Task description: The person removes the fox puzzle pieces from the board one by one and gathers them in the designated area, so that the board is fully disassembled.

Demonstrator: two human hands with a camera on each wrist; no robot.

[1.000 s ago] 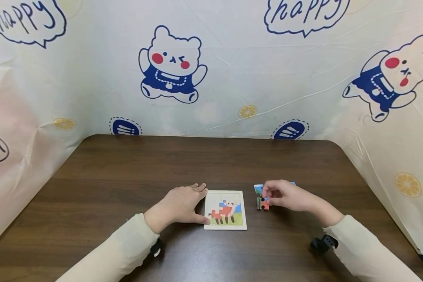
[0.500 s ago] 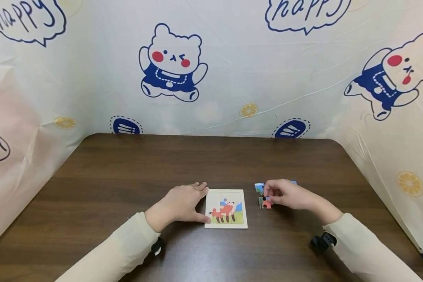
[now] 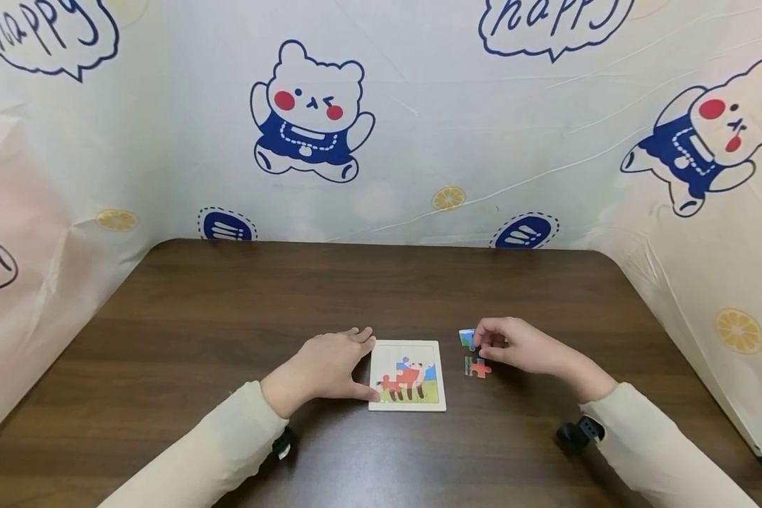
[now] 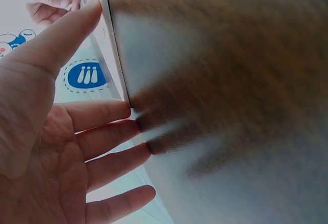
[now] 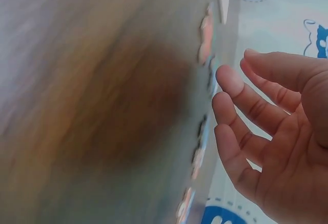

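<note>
A square jigsaw board with a pale frame lies mid-table in the head view, partly filled with a red animal picture. My left hand rests at its left edge, thumb on the near corner and fingers spread along the side. In the left wrist view those fingers are straight. Right of the board lie a red puzzle piece and a blue-green piece. My right hand hovers just beside them, its fingers loosely bent. Nothing shows between its fingers in the right wrist view, where several pieces lie below the fingertips.
The brown wooden table reaches back to a patterned curtain, which also runs along both sides. Black wrist devices sit under the sleeves. Other pieces lie under my right hand, concealed in the head view.
My right hand has drawn up and slightly away from the red piece, uncovering more of it. That piece has shifted a little. My left hand and the board stay put.
</note>
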